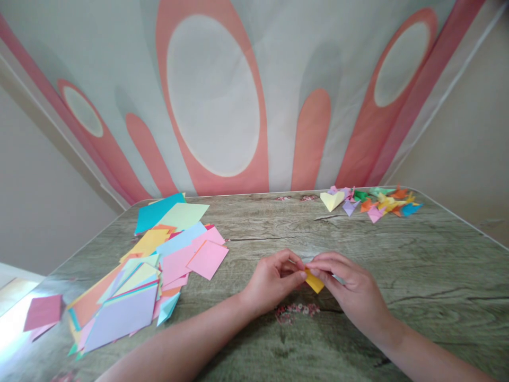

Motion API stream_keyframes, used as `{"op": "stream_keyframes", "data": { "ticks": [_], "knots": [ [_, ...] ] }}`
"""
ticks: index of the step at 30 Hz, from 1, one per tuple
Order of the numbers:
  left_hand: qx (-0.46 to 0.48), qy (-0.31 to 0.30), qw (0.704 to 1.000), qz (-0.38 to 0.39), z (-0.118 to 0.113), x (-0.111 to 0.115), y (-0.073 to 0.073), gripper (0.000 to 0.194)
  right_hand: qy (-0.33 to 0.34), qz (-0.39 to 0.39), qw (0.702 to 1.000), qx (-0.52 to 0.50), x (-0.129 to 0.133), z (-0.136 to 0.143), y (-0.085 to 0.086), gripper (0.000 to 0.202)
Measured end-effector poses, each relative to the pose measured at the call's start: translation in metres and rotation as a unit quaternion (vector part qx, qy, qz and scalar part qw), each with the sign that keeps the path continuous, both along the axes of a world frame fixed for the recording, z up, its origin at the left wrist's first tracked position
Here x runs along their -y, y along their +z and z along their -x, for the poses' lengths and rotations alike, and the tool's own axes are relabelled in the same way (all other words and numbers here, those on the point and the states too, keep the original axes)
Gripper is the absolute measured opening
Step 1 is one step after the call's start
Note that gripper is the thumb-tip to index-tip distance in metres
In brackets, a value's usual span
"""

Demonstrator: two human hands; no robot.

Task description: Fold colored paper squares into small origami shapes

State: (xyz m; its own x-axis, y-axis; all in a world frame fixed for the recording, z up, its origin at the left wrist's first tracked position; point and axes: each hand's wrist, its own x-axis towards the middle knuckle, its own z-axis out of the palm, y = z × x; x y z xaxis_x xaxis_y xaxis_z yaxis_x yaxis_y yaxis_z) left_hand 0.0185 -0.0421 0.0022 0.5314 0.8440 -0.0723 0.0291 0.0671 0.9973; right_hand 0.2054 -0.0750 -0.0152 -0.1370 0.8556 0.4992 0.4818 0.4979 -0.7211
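Between my two hands is a small folded piece of yellow origami paper (315,281), held just above or on the wood-grain table (254,223). My left hand (274,277) pinches its upper left edge between thumb and fingers. From the other side my right hand (348,281) pinches the upper right part, fingertips nearly meeting the left ones. The lower corner of the yellow paper shows below the fingers; its top is hidden by them.
Loose sheets of coloured paper, with a lilac sheet (123,318) and a pink square (208,259) among them, spread over the left side. A dark pink square (43,312) lies at the far left. Folded paper figures (387,202) and a cream paper heart (332,200) sit at the back right.
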Motion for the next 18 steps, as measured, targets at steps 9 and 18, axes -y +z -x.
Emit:
{"op": "stream_keyframes", "data": {
  "ticks": [9, 18],
  "knots": [
    [-0.073, 0.015, 0.991, -0.112, 0.0024, 0.0032, 0.0023, 0.02, -0.003, 0.047, 0.999, -0.016, 0.0, 0.0001, 0.0004, 0.016],
    [-0.093, 0.022, 0.98, -0.173, 0.0014, 0.0058, 0.0034, 0.017, -0.02, 0.069, 0.997, 0.022, 0.0002, 0.0023, 0.0028, 0.019]
  ]
}}
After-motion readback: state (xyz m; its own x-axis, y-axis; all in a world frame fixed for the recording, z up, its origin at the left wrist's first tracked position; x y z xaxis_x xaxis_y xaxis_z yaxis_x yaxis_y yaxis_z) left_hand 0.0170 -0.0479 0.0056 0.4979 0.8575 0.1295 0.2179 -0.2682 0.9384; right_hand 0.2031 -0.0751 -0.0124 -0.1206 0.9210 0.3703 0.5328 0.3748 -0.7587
